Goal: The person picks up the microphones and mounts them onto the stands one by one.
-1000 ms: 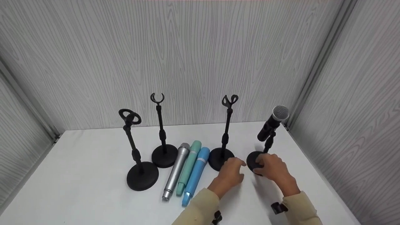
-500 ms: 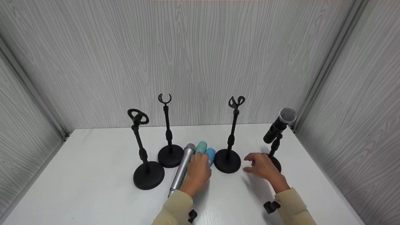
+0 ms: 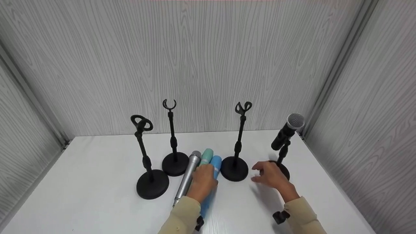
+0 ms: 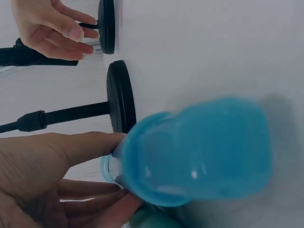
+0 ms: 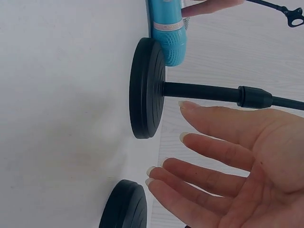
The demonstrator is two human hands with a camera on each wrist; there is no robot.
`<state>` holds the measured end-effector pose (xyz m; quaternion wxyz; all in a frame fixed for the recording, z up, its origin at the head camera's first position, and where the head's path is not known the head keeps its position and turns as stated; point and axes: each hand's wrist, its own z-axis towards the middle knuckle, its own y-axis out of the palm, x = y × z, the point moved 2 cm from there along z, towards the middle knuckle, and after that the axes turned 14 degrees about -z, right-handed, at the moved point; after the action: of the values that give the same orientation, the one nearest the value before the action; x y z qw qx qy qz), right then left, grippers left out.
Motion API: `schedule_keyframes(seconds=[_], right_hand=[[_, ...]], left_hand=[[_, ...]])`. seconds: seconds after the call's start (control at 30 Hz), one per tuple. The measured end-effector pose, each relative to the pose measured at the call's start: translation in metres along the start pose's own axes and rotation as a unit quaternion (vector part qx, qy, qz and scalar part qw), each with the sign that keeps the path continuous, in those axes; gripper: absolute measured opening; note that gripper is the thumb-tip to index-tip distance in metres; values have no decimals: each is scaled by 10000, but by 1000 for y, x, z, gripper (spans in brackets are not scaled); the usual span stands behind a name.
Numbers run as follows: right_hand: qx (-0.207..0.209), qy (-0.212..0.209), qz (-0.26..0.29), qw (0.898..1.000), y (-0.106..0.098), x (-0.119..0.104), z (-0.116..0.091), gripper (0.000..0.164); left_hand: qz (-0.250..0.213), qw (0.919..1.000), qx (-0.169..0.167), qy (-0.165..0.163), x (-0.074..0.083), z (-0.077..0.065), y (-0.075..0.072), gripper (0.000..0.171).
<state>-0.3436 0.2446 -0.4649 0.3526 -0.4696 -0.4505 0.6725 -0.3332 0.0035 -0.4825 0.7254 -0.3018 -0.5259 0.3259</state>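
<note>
My left hand (image 3: 204, 182) grips a blue microphone (image 3: 216, 162) lying on the table, thumb on one side and fingers on the other. In the left wrist view the end of this blue microphone (image 4: 204, 152) fills the centre. A green microphone (image 3: 206, 156) and a silver microphone (image 3: 186, 178) lie alongside it to the left, the green one partly hidden under my hand. Between two stands hovers my right hand (image 3: 270, 175), fingers loosely bent and holding nothing. Nearest to it are a bare black stand (image 3: 234, 169) and the stand with a black microphone (image 3: 287, 132) clipped in it.
Two more black stands with bare clips rise on the left: a front one (image 3: 152, 184) and a rear one (image 3: 175, 164). Grey wood-grain panels (image 3: 208, 65) wall in the white table (image 3: 97, 182) at the back and both sides.
My left hand has moved left from beside the right-hand stands to the microphones and taken hold of the blue one. My right hand has let go of the black microphone's stand base and drawn slightly left.
</note>
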Motion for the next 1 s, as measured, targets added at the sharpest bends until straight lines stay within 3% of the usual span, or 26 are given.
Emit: schedule_keyframes(seconds=[0.13, 0.23, 0.43, 0.57, 0.73, 1.0], right_hand=[[-248, -81, 285, 9993, 7, -3, 6, 42], [-354, -45, 493, 9981, 13, -6, 14, 49], [-482, 399, 638, 9960, 30, -8, 37, 52], [-429, 581, 692, 9950, 38, -4, 49, 48], [-373, 406, 910, 9943, 42, -5, 62, 39], [-402, 524, 863, 9941, 48, -9, 66, 18]], left_hand=[[-322, 9991, -250, -135, -3, -3, -1, 25], [-527, 9983, -238, -109, -2, -3, -6, 26], [-748, 9970, -191, -64, 2, 0, -22, 26], [-875, 9959, -198, -126, 5, -1, -31, 27], [-849, 9963, -74, -81, 4, -2, -41, 35], [-963, 9949, -245, -182, -1, -6, -46, 42]])
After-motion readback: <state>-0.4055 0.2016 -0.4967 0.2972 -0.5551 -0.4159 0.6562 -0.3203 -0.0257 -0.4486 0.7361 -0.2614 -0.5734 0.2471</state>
